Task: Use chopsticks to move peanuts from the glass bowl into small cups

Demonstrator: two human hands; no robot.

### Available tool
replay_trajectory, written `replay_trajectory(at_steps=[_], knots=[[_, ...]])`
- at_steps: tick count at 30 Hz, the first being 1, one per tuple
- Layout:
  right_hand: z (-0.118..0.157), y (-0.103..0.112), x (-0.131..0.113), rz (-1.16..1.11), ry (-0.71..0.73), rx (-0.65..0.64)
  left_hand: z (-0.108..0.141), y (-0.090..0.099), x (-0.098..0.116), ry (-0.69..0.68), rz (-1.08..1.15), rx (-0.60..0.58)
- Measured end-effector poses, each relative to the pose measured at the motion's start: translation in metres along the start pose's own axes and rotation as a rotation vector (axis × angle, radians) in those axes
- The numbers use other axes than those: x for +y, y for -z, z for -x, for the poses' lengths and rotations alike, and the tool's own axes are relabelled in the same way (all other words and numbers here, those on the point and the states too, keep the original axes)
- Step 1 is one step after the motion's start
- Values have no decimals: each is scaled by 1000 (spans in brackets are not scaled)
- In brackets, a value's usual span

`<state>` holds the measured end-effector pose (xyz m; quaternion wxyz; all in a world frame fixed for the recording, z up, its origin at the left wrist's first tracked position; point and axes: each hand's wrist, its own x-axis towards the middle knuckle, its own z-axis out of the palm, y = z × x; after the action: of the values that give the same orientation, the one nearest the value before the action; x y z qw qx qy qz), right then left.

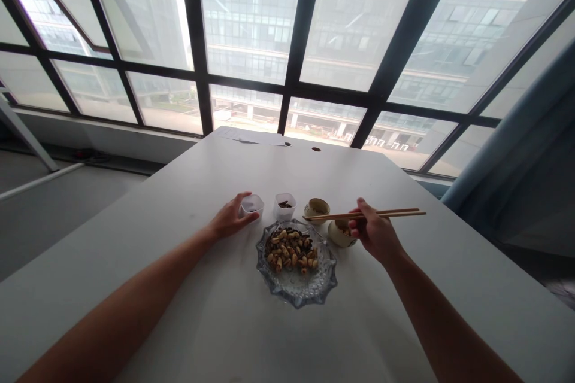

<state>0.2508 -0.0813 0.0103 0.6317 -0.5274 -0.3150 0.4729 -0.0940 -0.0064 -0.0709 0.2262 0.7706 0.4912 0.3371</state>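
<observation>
My left hand point(233, 216) is curled round the side of a small translucent plastic cup point(253, 206), thumb in front and fingers behind. Between the fingers of my right hand point(374, 228) is a pair of wooden chopsticks point(399, 213), held level with the tips to the left. Those tips hang over the near rim of a beige cup point(317, 204); a dark spot shows there, too small to name. In front stands a scalloped glass bowl point(294, 296) with pale-shelled nuts point(291, 254) and dark seeds. A second plastic cup point(284, 213) holds dark seeds point(285, 204).
Another beige cup point(340, 236), with some pieces inside, stands under my right hand, against the bowl's right side. Papers point(251, 136) lie at the far end of the white table point(215, 311), near two round holes. Windows rise behind; a blue curtain point(507, 137) hangs at right.
</observation>
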Motion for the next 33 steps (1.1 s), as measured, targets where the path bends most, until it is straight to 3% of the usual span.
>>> replay_trajectory(at_steps=[13,18,22,25,27,33], knots=[[2,-2,3,13,61,-45,1,0,0,-13,-10,14],[25,-5,21,32,140,-113,1,-1,0,-30,-32,27],[51,9,45,22,196,-60,0,-1,0,10,-56,34],[67,26,60,64,323,-26,0,-1,2,22,-53,19],[74,37,65,152,497,-67,-1,-1,3,10,-44,21],[89,46,60,507,1077,-444,2,3,8,-7,-81,-8]])
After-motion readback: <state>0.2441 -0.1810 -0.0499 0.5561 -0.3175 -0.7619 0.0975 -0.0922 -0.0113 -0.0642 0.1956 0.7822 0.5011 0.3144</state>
